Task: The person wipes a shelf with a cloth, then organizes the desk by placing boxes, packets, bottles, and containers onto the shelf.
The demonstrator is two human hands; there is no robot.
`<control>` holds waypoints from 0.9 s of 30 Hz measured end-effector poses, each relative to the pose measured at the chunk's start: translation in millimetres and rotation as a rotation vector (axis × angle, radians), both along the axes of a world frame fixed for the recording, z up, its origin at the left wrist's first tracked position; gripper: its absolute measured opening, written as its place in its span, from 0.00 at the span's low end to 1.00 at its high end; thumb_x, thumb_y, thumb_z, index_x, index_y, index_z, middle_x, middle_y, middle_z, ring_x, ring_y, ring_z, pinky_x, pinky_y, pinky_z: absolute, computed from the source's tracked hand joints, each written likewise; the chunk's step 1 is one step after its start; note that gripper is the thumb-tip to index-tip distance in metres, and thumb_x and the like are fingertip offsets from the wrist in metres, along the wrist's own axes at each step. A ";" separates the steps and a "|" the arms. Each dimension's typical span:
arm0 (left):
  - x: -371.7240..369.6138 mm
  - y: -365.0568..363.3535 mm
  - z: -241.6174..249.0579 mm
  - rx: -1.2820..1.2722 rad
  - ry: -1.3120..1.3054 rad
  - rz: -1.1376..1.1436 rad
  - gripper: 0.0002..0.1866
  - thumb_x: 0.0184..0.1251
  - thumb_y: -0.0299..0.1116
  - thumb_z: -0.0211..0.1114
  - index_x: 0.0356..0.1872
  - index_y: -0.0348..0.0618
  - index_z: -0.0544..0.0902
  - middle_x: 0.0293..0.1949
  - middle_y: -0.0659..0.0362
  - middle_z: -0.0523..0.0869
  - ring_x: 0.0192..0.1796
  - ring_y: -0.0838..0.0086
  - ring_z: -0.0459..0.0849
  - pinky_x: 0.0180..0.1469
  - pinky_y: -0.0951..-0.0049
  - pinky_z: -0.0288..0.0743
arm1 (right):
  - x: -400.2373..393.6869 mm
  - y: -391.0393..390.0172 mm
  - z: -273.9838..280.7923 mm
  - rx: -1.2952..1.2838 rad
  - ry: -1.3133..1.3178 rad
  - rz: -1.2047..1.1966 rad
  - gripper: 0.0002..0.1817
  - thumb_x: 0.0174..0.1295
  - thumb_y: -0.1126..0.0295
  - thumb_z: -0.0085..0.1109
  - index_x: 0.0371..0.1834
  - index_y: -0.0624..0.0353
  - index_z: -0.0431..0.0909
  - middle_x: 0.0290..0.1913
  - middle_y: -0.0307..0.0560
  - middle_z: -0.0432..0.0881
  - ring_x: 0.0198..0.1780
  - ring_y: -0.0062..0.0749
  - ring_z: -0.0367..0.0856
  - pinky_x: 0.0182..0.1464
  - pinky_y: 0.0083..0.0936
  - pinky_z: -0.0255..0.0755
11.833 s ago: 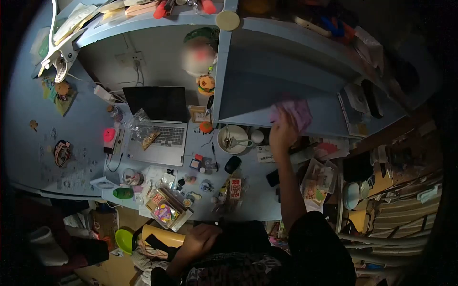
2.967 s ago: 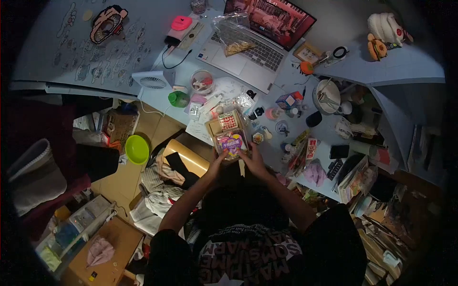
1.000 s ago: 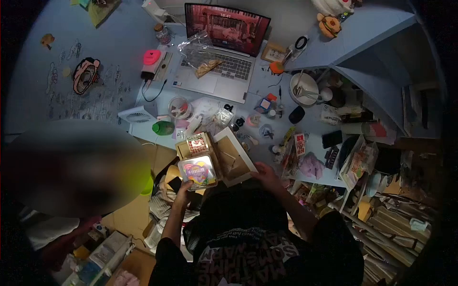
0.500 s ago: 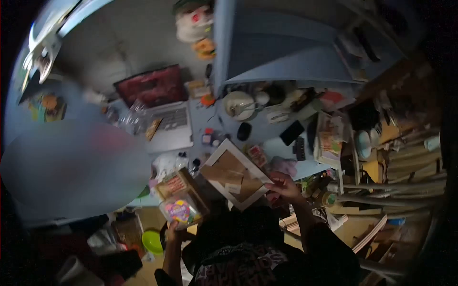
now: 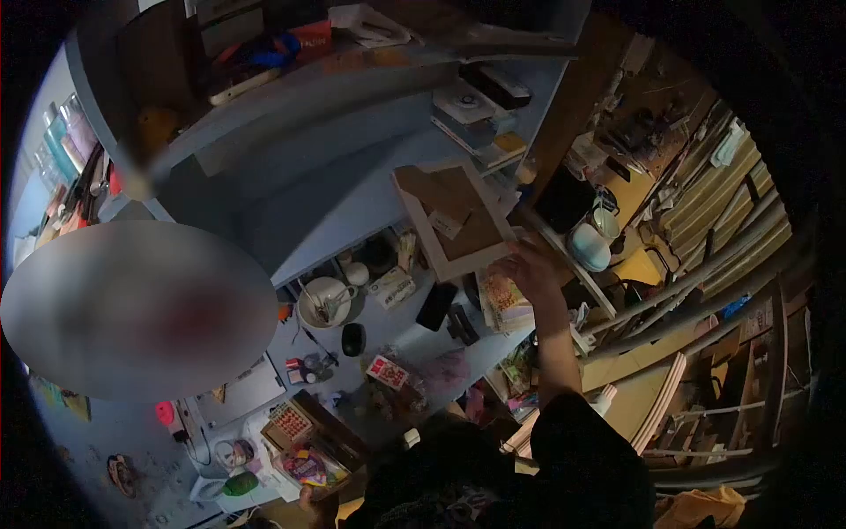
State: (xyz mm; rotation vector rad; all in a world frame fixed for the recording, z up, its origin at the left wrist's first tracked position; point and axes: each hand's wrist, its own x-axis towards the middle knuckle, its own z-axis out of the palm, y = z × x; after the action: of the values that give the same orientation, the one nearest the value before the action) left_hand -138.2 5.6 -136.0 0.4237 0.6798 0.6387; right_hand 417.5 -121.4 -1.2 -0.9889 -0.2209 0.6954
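My right hand (image 5: 531, 271) is raised and grips the lower right corner of a picture frame (image 5: 469, 262). The frame has a pale border and a brown backing with a small white label, and its back faces me. It is in front of the lower part of the blue shelf. My left hand (image 5: 317, 504), low at the desk's front edge, is closed on the near end of a brown box (image 5: 339, 432). A colourful packet (image 5: 306, 467) and a red-patterned piece (image 5: 291, 421) lie in or on this box. Most of the left fingers are hidden.
On the desk are a bowl (image 5: 328, 301) with utensils, a black mouse (image 5: 353, 339), a phone (image 5: 436, 306), a red card pack (image 5: 387, 372) and a laptop (image 5: 238, 388). Books (image 5: 476, 141) stand on the shelf (image 5: 352, 198). Metal rails (image 5: 696, 282) run at right.
My right hand has lifted the picture frame up and away from my body, towards the shelf. My view has turned to the right. The left hand stays at the box.
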 end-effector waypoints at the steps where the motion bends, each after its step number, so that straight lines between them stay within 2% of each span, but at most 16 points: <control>1: 6.8 0.7 -1.3 0.002 -0.008 0.001 0.36 0.56 0.50 0.57 0.63 0.43 0.60 0.60 0.54 0.67 0.63 0.59 0.64 0.65 0.55 0.57 | 20.8 6.8 -8.1 0.007 -0.007 0.006 0.20 0.59 0.66 0.60 0.51 0.65 0.73 0.45 0.50 0.80 0.45 0.39 0.81 0.48 0.37 0.78; 4: 22.4 5.5 -3.1 0.005 -0.022 -0.007 0.36 0.56 0.50 0.57 0.63 0.43 0.60 0.60 0.54 0.67 0.63 0.59 0.64 0.65 0.55 0.57 | 62.4 25.1 -21.3 0.082 -0.021 0.045 0.18 0.59 0.65 0.60 0.49 0.64 0.74 0.42 0.49 0.80 0.45 0.40 0.80 0.50 0.39 0.77; 6: 33.1 10.7 -6.7 0.006 -0.033 -0.018 0.36 0.56 0.50 0.58 0.63 0.43 0.60 0.60 0.54 0.67 0.63 0.59 0.64 0.65 0.55 0.57 | 76.3 42.1 -21.2 -0.046 -0.001 -0.025 0.18 0.60 0.62 0.59 0.50 0.60 0.74 0.45 0.49 0.79 0.43 0.37 0.80 0.47 0.32 0.76; 8: 41.0 13.1 -11.0 0.000 -0.039 -0.027 0.36 0.56 0.50 0.58 0.63 0.43 0.61 0.60 0.54 0.67 0.63 0.59 0.64 0.65 0.55 0.57 | 107.7 54.0 -44.1 -0.012 0.035 -0.033 0.19 0.59 0.63 0.60 0.50 0.60 0.73 0.44 0.48 0.79 0.42 0.37 0.80 0.47 0.32 0.76; 10: 47.9 14.9 -15.7 -0.009 -0.043 -0.039 0.36 0.56 0.50 0.58 0.63 0.43 0.61 0.60 0.54 0.67 0.63 0.59 0.64 0.65 0.55 0.57 | 122.7 63.3 -44.7 0.020 0.074 -0.044 0.19 0.59 0.63 0.61 0.50 0.60 0.73 0.44 0.48 0.79 0.42 0.37 0.80 0.47 0.32 0.76; 12: 53.6 18.2 -18.9 -0.015 -0.045 -0.053 0.36 0.56 0.49 0.58 0.63 0.43 0.61 0.60 0.54 0.67 0.63 0.59 0.64 0.65 0.55 0.57 | 130.6 75.9 -45.6 0.078 0.027 -0.019 0.16 0.58 0.69 0.61 0.49 0.61 0.73 0.46 0.52 0.76 0.43 0.44 0.80 0.37 0.34 0.81; 13: 55.4 20.3 -20.0 -0.016 -0.045 -0.060 0.36 0.56 0.49 0.58 0.63 0.43 0.61 0.60 0.54 0.67 0.63 0.59 0.64 0.65 0.55 0.57 | 134.6 81.6 -52.6 0.082 0.028 -0.021 0.16 0.58 0.69 0.61 0.49 0.61 0.73 0.46 0.52 0.76 0.43 0.44 0.80 0.37 0.34 0.81; 15: 57.9 24.7 -22.0 -0.019 -0.046 -0.070 0.36 0.56 0.49 0.58 0.63 0.43 0.61 0.60 0.54 0.67 0.63 0.59 0.64 0.65 0.55 0.57 | 143.0 95.7 -72.1 0.261 0.081 -0.129 0.18 0.60 0.68 0.61 0.51 0.60 0.71 0.47 0.52 0.76 0.41 0.41 0.81 0.27 0.32 0.79; 18: 64.3 33.6 -27.7 -0.021 -0.055 -0.082 0.35 0.56 0.49 0.58 0.63 0.43 0.61 0.60 0.54 0.67 0.63 0.59 0.64 0.65 0.55 0.57 | 112.8 110.7 -53.8 0.217 0.088 -0.231 0.19 0.61 0.64 0.60 0.51 0.61 0.70 0.46 0.52 0.76 0.39 0.39 0.82 0.24 0.31 0.79; 19: 66.1 35.9 -29.6 -0.023 -0.058 -0.086 0.35 0.56 0.49 0.58 0.63 0.43 0.61 0.60 0.54 0.67 0.63 0.59 0.64 0.65 0.55 0.57 | 106.6 109.1 -55.7 0.220 0.086 -0.230 0.19 0.61 0.64 0.60 0.51 0.61 0.70 0.46 0.52 0.76 0.39 0.39 0.82 0.24 0.31 0.79; 21: 68.1 42.2 -32.8 -0.026 -0.061 -0.095 0.35 0.56 0.49 0.58 0.63 0.43 0.61 0.60 0.54 0.68 0.64 0.59 0.64 0.65 0.55 0.57 | 94.5 105.9 -60.7 0.084 -0.029 0.044 0.22 0.58 0.56 0.61 0.47 0.62 0.75 0.46 0.50 0.77 0.46 0.40 0.80 0.50 0.36 0.76; 22: 71.8 46.2 -35.0 -0.025 -0.067 -0.100 0.35 0.56 0.49 0.58 0.63 0.43 0.61 0.60 0.54 0.68 0.64 0.59 0.64 0.65 0.55 0.57 | 88.3 109.8 -50.9 0.090 -0.034 0.045 0.22 0.58 0.56 0.61 0.47 0.62 0.75 0.46 0.50 0.77 0.46 0.40 0.80 0.50 0.36 0.76; 24: 72.7 50.3 -37.6 -0.032 -0.067 -0.111 0.35 0.56 0.49 0.58 0.63 0.43 0.61 0.60 0.54 0.68 0.64 0.59 0.64 0.65 0.55 0.57 | 69.0 117.2 -32.8 -0.203 0.094 0.185 0.23 0.57 0.51 0.61 0.41 0.62 0.76 0.40 0.48 0.80 0.42 0.39 0.82 0.45 0.36 0.78; 25: 69.3 49.3 -38.2 -0.041 -0.060 -0.118 0.35 0.56 0.49 0.58 0.63 0.43 0.61 0.60 0.54 0.68 0.64 0.59 0.64 0.65 0.55 0.57 | 66.1 119.2 -31.5 -0.206 0.103 0.184 0.23 0.57 0.51 0.61 0.41 0.62 0.76 0.40 0.48 0.80 0.42 0.39 0.82 0.45 0.36 0.78; 27: 63.2 49.1 -39.7 -0.056 -0.050 -0.127 0.35 0.56 0.49 0.58 0.63 0.43 0.61 0.60 0.54 0.68 0.64 0.59 0.64 0.65 0.55 0.57 | 68.8 127.7 -26.2 -0.201 -0.060 0.159 0.25 0.57 0.47 0.60 0.36 0.63 0.76 0.32 0.46 0.81 0.35 0.38 0.84 0.38 0.33 0.80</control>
State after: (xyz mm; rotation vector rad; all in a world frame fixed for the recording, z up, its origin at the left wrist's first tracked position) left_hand -75.0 54.6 -175.7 0.3942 0.6163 0.5069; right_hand 486.3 6.3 -27.4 -1.1939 -0.2889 0.8457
